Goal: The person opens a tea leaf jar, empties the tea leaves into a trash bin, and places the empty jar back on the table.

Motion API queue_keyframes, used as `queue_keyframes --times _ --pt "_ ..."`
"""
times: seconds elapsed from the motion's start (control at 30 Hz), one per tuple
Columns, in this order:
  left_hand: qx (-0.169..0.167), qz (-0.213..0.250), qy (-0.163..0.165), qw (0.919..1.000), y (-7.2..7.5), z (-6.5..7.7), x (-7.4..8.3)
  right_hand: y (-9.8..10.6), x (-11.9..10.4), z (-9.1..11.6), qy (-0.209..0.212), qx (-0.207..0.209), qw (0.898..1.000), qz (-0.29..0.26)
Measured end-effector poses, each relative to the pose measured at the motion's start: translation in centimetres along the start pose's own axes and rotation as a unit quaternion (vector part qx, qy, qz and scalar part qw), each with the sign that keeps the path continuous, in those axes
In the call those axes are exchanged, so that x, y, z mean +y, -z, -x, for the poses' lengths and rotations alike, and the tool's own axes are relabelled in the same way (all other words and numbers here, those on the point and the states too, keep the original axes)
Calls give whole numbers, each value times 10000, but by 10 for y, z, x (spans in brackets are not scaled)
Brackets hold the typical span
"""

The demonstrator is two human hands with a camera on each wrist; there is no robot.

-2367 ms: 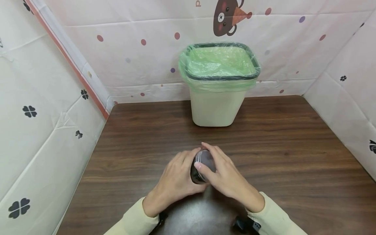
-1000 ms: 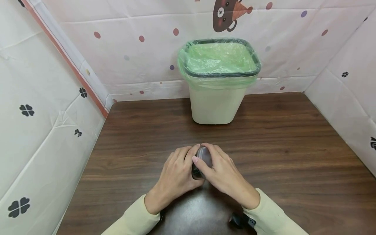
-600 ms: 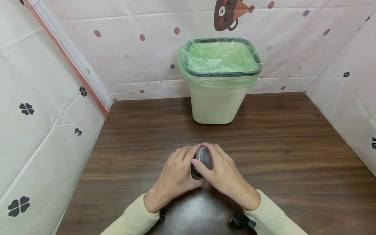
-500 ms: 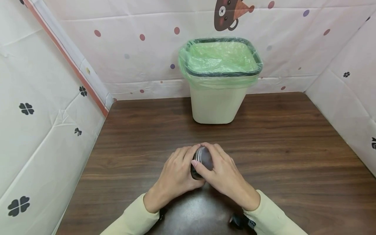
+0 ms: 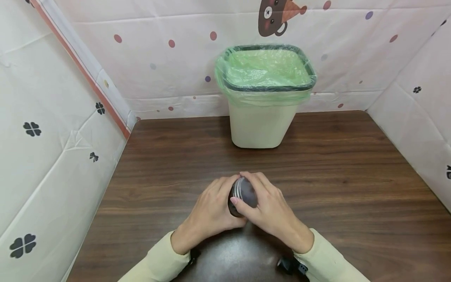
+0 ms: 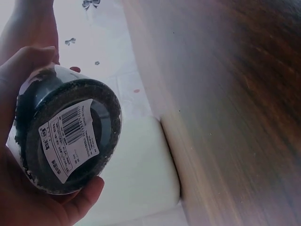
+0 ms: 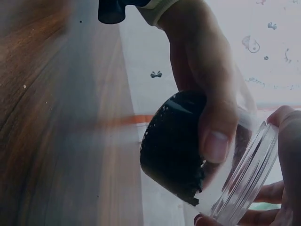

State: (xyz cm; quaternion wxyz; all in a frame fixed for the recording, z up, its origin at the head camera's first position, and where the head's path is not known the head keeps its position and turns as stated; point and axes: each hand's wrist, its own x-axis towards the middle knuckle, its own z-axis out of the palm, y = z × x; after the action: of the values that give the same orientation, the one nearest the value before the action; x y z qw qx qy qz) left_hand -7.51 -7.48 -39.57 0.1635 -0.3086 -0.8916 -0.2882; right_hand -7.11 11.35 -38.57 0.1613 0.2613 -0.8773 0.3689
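A clear jar with dark contents [image 7: 171,148] is held tilted above the table, between both hands. My left hand [image 5: 211,209] grips the jar's body, fingers and thumb curled round its sides. My right hand [image 5: 273,209] holds the clear ridged lid [image 7: 249,174] at the other end, thumb near and fingers far. The lid's top [image 5: 250,192] faces up and right in the head view. A white barcode label [image 6: 70,136] sits on the jar's base, which faces the left wrist camera. Whether the lid's thread is loose cannot be told.
A pale bin [image 5: 258,125] with a green bag liner [image 5: 266,70] over its rim stands at the back of the dark wooden table [image 5: 158,156]. Patterned sheeting [image 5: 169,70] hangs behind and at both sides. A black wrist device [image 5: 289,266] shows by the right sleeve.
Both hands keep their hold on the jar. Over the last second, the jar and hands have shifted slightly, with the lid's top turned a little more toward the head camera.
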Motion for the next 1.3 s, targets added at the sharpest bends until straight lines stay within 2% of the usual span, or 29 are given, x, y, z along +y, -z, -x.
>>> queue_keyframes --times 0.27,0.5,0.67,0.8,1.03,1.3 --pt "-321 211 262 9989 2 0 2 2 4 2 469 47 9989 -76" --pt "-689 583 476 9948 5 -1 5 5 6 3 801 116 9967 -76" --pt "-802 696 581 9926 4 -1 6 6 8 3 1009 166 9948 -1" --pt "-773 699 573 9929 4 -1 6 6 9 2 1130 190 9934 14" --pt "-563 489 409 9964 2 -1 7 8 11 3 1088 74 9939 -137" --pt "-195 179 142 9995 -1 -2 7 12 10 6 825 -215 9957 -371"
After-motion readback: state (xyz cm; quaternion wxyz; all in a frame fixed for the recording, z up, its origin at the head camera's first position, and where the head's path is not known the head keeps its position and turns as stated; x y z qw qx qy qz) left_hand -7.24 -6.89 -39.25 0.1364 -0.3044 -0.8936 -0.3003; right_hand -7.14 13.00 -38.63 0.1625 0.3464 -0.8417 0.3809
